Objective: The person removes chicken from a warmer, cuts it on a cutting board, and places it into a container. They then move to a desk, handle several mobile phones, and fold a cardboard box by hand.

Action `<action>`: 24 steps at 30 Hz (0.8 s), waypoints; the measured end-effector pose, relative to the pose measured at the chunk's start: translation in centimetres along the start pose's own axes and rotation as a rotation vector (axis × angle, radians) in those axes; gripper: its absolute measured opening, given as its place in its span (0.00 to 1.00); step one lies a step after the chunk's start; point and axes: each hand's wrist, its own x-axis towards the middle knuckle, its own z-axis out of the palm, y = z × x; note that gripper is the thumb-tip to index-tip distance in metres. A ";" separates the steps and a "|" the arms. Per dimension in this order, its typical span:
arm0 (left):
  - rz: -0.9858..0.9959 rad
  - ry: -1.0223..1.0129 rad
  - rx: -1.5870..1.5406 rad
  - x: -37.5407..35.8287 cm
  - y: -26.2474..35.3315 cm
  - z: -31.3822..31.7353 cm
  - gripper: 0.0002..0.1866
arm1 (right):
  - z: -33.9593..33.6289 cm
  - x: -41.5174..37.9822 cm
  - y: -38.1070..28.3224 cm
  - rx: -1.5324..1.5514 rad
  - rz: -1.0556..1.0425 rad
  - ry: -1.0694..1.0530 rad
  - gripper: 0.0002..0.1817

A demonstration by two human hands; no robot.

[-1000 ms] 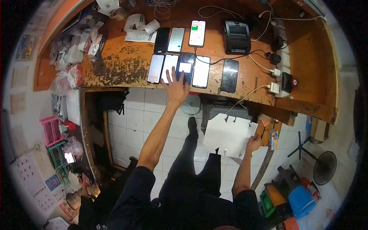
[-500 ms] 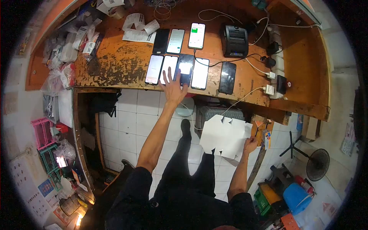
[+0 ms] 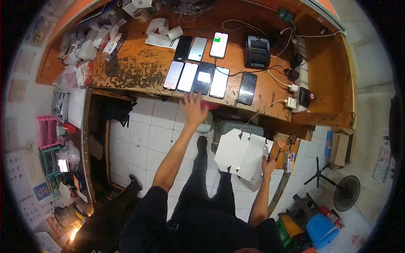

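My left hand (image 3: 195, 110) is open, fingers spread, with its fingertips at the front edge of the wooden desk (image 3: 135, 80). Just beyond those fingertips lie a phone with a lit white screen (image 3: 187, 77) and a darker phone with a bright patch on its screen (image 3: 204, 78). On either side of this pair are two more lit phones, one on the left (image 3: 173, 75) and one on the right (image 3: 219, 83). Low on the right, my right hand (image 3: 268, 165) grips the edge of a white notched cardboard sheet (image 3: 240, 152), held flat over a grey stool (image 3: 219, 128).
Behind the front row are a dark phone (image 3: 182, 48), two lit phones and paper slips (image 3: 162, 38). A dark-screened phone (image 3: 247, 88) and a black printer (image 3: 256, 51) sit to the right, by a cabled power strip (image 3: 300, 71). A fan (image 3: 346, 193) stands lower right.
My left hand has drawn back from over the phones to the desk's front edge. The cardboard sheet has tilted and shifted slightly left in my right hand. The whole view has turned a little.
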 end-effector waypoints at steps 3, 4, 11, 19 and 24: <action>-0.019 0.033 0.077 4.5 0.0 1.5 0.37 | -2.0 -0.9 -2.3 0.075 0.072 -0.072 0.15; -0.043 0.028 0.105 5.4 0.0 1.8 0.36 | -2.3 -1.0 -2.3 0.074 0.072 -0.074 0.15; -0.041 -0.026 0.169 6.6 -0.1 2.7 0.37 | -2.7 -1.7 -0.9 0.047 0.069 -0.078 0.13; -0.086 0.197 -0.096 -1.2 0.7 0.3 0.40 | -2.6 -2.1 -2.4 0.054 0.004 -0.018 0.13; -0.250 -0.009 -0.356 -17.5 2.3 0.7 0.35 | -4.1 -2.5 -4.5 0.070 -0.141 0.037 0.14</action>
